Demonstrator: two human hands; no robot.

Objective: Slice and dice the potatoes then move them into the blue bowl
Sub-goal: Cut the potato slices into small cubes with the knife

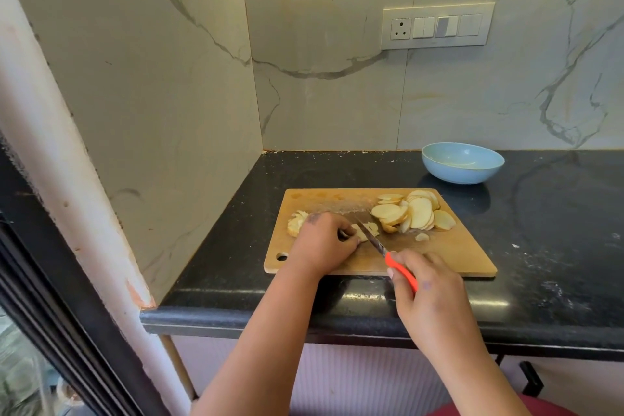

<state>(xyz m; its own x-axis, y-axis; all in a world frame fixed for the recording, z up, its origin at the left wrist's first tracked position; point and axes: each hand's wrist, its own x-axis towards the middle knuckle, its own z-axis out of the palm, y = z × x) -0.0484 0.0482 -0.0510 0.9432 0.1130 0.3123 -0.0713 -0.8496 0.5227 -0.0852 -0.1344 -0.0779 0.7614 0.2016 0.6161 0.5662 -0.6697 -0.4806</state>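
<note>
Both forearms reaching up from the bottom of the frame toward its centre. Left hand (322, 245) knuckles up, fingers curled down, pressing at centre. Right hand (430, 287) lower right of it, fingers wrapped in a grip, thumb side facing left.

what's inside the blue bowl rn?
Nothing visible in the blue bowl: its far inner wall is bare. The near rim hides part of the bottom. All potato slices sit on the cutting board.
</note>
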